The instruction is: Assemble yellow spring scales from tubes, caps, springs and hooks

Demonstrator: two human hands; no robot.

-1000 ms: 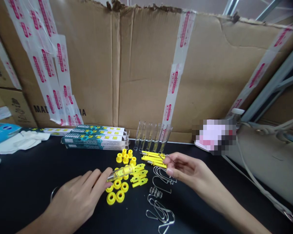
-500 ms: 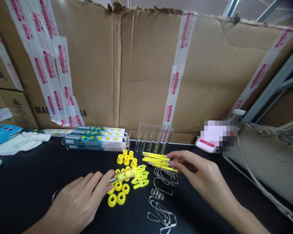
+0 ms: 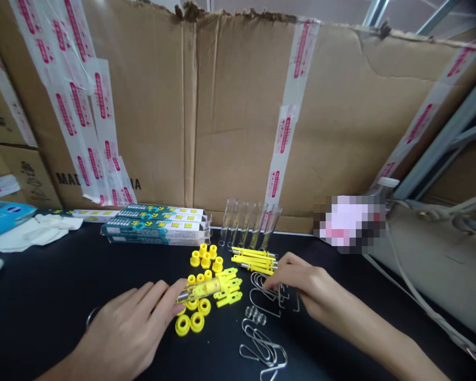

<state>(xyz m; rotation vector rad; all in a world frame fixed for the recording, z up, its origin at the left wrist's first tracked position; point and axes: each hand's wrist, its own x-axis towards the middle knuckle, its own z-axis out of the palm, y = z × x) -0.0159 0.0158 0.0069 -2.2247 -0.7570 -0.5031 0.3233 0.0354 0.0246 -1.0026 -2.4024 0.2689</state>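
The left hand (image 3: 122,333) grips a clear-and-yellow plastic tube (image 3: 201,289), held just over the yellow plastic rings (image 3: 189,323) on the black bench (image 3: 43,317). The right hand (image 3: 301,283) curls over bent wire clips (image 3: 262,302); whether its grip has closed on one is hard to tell from this view.

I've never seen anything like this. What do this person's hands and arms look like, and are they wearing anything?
The left hand and right hand are bare, with no gloves, and the forearms show no sleeves. A thin metal band circles the left wrist.
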